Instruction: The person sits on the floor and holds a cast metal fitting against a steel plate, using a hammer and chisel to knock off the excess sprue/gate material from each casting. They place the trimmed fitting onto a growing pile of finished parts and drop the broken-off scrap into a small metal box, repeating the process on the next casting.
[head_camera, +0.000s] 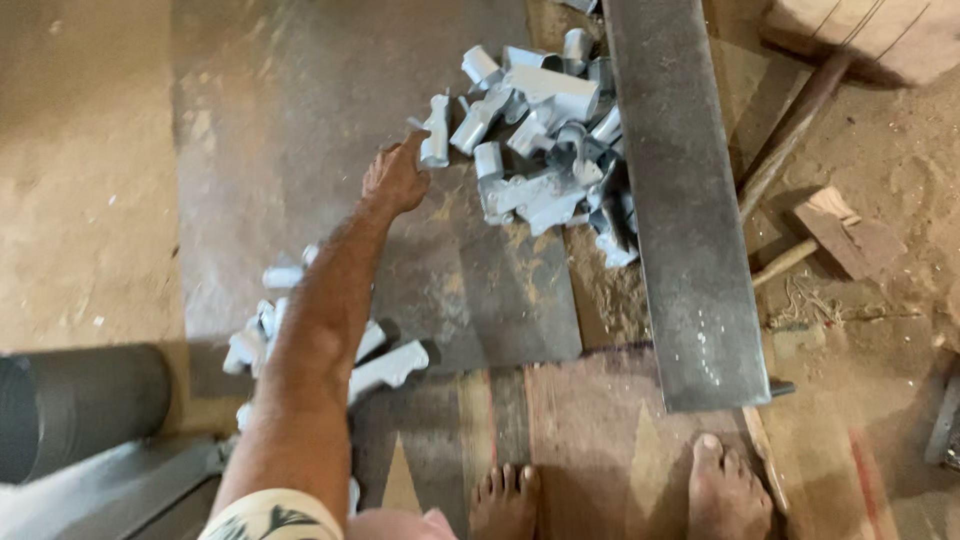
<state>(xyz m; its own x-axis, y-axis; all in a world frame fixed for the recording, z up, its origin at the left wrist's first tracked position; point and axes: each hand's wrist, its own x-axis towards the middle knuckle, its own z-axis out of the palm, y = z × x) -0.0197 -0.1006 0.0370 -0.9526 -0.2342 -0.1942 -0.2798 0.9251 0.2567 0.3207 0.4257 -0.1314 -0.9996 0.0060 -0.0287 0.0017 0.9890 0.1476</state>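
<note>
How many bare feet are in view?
2. One foot is at the bottom centre on the floor; the other foot is to its right, below the long grey beam. Both are cut off by the picture's edge.

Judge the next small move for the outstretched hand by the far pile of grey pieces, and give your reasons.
Probably close the fingers around the grey piece. The left hand is stretched out with its fingertips touching that piece at the near edge of the far pile, but no grip shows yet.

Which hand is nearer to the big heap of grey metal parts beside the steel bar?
Left. The left hand touches a piece at the heap edge; the right hand is out of view.
</note>
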